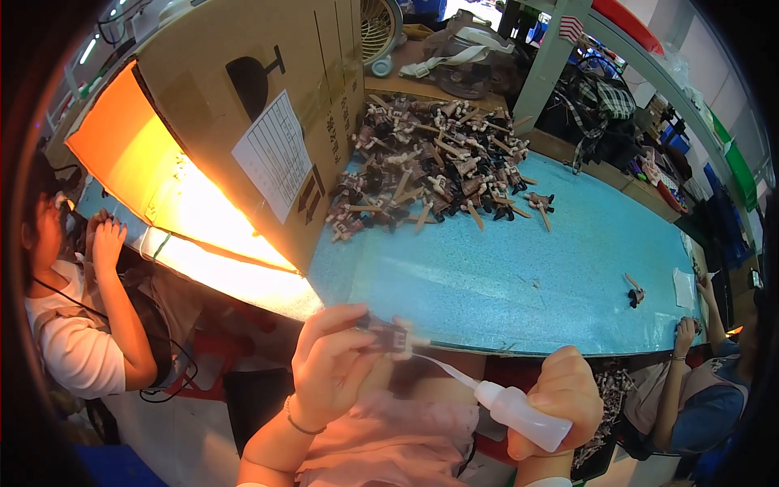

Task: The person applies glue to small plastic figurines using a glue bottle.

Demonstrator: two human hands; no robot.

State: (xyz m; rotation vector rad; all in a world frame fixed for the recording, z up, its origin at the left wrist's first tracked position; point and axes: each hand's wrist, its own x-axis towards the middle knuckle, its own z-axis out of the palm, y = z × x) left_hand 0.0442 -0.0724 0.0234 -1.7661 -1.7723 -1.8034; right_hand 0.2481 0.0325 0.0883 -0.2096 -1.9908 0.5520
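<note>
My left hand (331, 361) pinches a small toy figure (396, 338), dark with pale limbs, in front of the table's near edge. A white squeeze bottle (519, 412) with a long thin nozzle is gripped in my right hand (574, 398). The bottle lies tilted, its nozzle pointing up and left with the tip close by the figure; I cannot tell whether they touch. Farther off, a large heap of similar toy figures (434, 158) with light wooden-looking sticks covers the back of the blue table (487, 280).
A big cardboard box (268, 105) stands at the left, beside a brightly lit orange enclosure (130, 154). One lone figure (634, 292) lies toward the right. A person (89, 325) sits at left, another (702, 390) at right. A fan (378, 32) and bags stand behind the heap.
</note>
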